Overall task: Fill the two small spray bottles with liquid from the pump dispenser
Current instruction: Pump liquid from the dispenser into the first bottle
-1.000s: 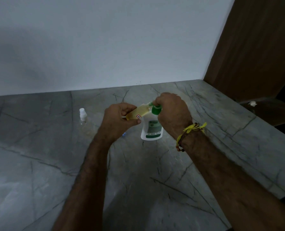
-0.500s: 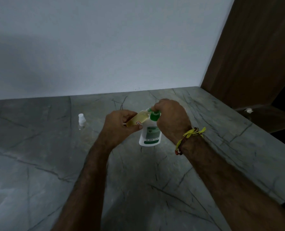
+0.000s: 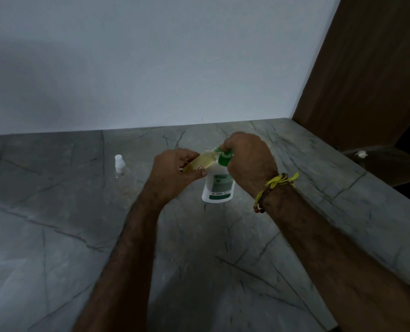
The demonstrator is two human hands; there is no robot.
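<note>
At frame centre my left hand point(image 3: 175, 172) grips a small bottle point(image 3: 199, 163) tilted so its mouth meets the green nozzle; my right hand point(image 3: 245, 161) is curled over the pump dispenser point(image 3: 218, 188), pressing. The other bottle point(image 3: 119, 164) stands capped, left. The grips match half a second ago.

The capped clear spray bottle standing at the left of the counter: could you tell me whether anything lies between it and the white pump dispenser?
Only the left hand, which holds the tilted yellow-filled small bottle at the green pump nozzle of the white pump dispenser. The grey marble counter between the capped clear spray bottle and that hand shows nothing else.
</note>
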